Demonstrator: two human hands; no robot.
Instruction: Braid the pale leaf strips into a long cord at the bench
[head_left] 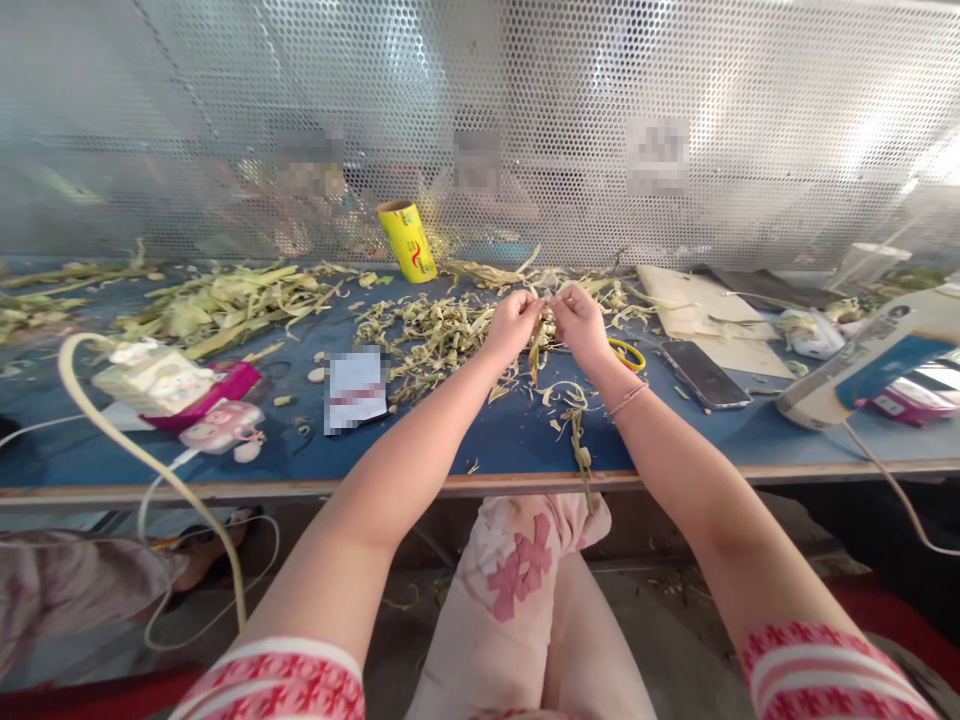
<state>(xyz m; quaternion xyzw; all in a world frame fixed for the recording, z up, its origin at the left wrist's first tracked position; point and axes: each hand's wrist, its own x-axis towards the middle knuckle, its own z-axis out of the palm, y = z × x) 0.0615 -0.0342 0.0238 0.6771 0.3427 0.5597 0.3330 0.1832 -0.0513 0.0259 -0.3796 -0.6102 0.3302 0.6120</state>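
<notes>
My left hand (517, 322) and my right hand (579, 318) meet over the middle of the table, both closed in a pinch with fingertips almost touching. Between them is a small, pale bit of dried plant, partly hidden by the fingers. A dry, yellow-green leaf strip (534, 358) hangs just below. Around and behind the hands spreads a loose heap of dried plant pieces (435, 335). A yellow ring-shaped handle (628, 353) lies beside my right wrist. Nearer the front edge, a thin stalk (577, 440) with curled peelings hangs over the table.
A perforated metal panel (562, 100) closes off the back. A yellow tube (409, 242) leans there. At left are longer dry stalks (247, 300), a magenta box (202, 395) and cables. At right lie a dark phone (705, 375), cardboard (705, 300) and a tilted white-blue carton (874, 350).
</notes>
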